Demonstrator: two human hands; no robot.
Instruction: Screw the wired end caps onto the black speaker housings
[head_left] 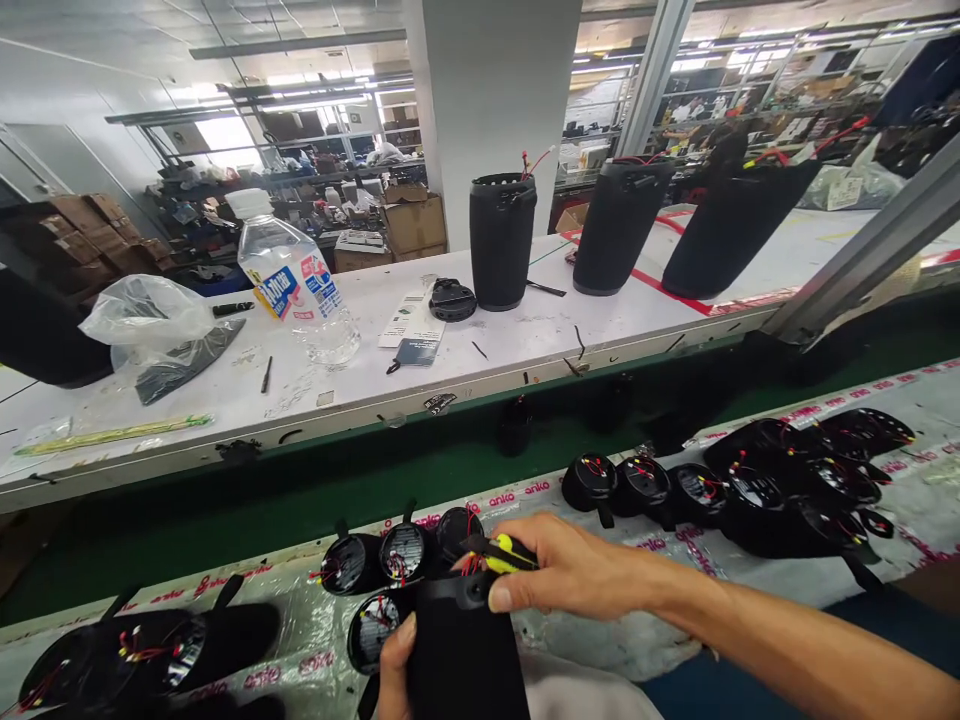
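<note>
Fingers: Grip and Surroundings

Right hand is clamped around the yellow-and-black hand tool, positioned at the wired top end of the black cylinder. Left hand grips the cylinder, thumb against its side. Just beyond the fingers: open wired housings. Farther out: white shelf, clear bottle, upright cylinder.

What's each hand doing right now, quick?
Left hand: holding the black cylinder by its side.
Right hand: closed on the yellow-and-black tool, at the cylinder's top.
</note>
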